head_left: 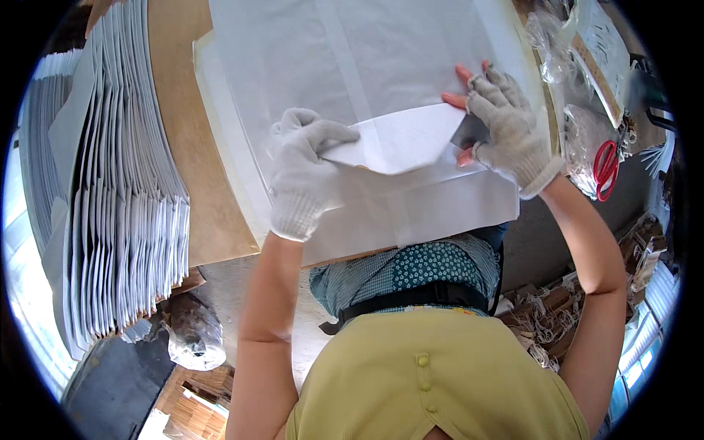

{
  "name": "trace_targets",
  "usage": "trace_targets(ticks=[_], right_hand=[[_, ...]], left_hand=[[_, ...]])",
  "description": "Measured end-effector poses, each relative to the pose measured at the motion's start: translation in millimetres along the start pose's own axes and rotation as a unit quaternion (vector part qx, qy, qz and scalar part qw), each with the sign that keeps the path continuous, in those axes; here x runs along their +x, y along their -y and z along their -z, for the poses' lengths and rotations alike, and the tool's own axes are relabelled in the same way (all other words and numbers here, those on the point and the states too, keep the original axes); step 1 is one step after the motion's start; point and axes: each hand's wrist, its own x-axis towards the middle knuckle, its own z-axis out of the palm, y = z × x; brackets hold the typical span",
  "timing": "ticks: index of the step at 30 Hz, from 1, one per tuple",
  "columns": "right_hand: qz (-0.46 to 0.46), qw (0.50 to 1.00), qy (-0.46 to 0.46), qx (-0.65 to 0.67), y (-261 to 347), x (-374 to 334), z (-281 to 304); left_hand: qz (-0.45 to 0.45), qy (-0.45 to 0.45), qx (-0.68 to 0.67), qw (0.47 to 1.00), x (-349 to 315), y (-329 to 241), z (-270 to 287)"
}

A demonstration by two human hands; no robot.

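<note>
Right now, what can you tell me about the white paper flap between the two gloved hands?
The white flap looks like smooth, plain paper, brighter than the greyish sheet beyond it. It is angular, wider than tall, and slants up toward the right. A paler band seems to cross its left part. The left hand touches its left end; the right hand, fingers spread, is at its upper right corner. Whether it lies fully flat is hard to tell.

The board (209,213) is plain brown, the folded paper (411,139) over it white, both gloves (302,176) off-white. At the board's left, the paper stack (121,183) is greyish white; at its right, the scissors' handles (606,163) are red. Before its near edge, the lap cloth (433,265) is teal with white flowers and checks, the top (411,352) yellow-green
</note>
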Motion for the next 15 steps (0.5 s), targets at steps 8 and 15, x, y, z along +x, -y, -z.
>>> trace_targets(ticks=[8, 15], right_hand=[[0.090, 0.994, -0.052, -0.043, 5, -13, -12], [0.166, 0.981, -0.063, 0.072, 65, 34, -34]], left_hand=[[-0.007, 0.137, -0.043, 0.990, -17, -20, 9], [-0.066, 0.047, 0.092, 0.992, -24, -8, 1]])
